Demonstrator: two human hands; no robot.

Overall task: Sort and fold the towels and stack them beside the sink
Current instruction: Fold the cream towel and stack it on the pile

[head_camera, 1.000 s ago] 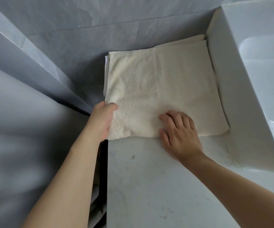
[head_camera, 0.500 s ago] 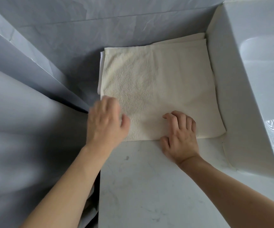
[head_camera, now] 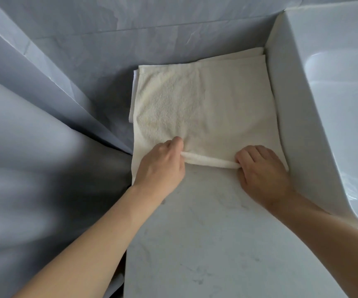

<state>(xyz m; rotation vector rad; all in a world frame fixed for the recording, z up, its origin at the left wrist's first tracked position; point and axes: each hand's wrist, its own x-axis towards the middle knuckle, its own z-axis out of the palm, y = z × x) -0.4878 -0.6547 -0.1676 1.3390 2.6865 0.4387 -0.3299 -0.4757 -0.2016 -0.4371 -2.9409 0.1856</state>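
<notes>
Counter: marble, carrying the cream towel, which is lying just beside the sink.
Change: left hand, resting at the corner a second ago, is now pinching the near edge alongside the right hand.
Grip: both are holding the hem, which is lifting into a ridge.
Meaning: another fold is probably starting.

The towel is cream terry cloth, matt and nubbly, its loops roughest just beyond the left hand. Under both hands the counter looks like pale veined marble, smooth and dull. Right of the right hand, the sink is glossy white ceramic.
</notes>
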